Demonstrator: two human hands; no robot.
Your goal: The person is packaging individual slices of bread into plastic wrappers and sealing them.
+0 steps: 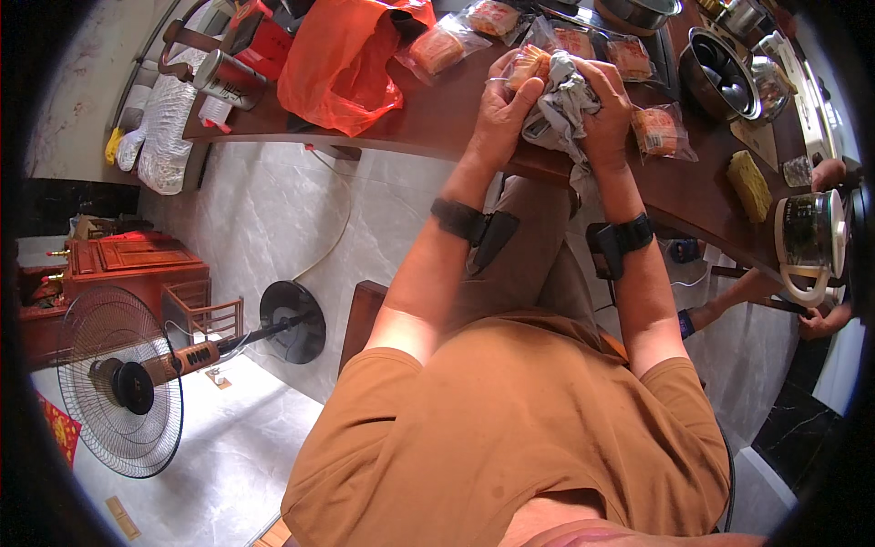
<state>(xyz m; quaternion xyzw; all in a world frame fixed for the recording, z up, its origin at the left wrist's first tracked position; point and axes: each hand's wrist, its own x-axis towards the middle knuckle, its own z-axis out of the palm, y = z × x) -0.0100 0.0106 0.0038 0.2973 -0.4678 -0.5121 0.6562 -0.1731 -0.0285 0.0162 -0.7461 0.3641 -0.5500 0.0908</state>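
My left hand [504, 119] grips a clear plastic packet of orange-yellow food [528, 65] above the edge of a dark red-brown wooden table [437, 133]. My right hand [607, 113] is closed around a crumpled grey cloth [562, 106], whose loose end hangs past the table edge. The cloth lies against the right side of the packet, so part of the packet is hidden. Similar packets surround my hands: one packet [437, 51] to the left, a second packet [657, 130] to the right, and several farther back.
An orange-red plastic bag [335, 75] and a metal can [229, 78] are at left. Toward the right stand a steel pot [718, 75], a yellow sponge-like block [750, 184] and a glass kettle [810, 232]. Another person's hand [824, 321] shows beside it. A standing fan [130, 386] is on the floor.
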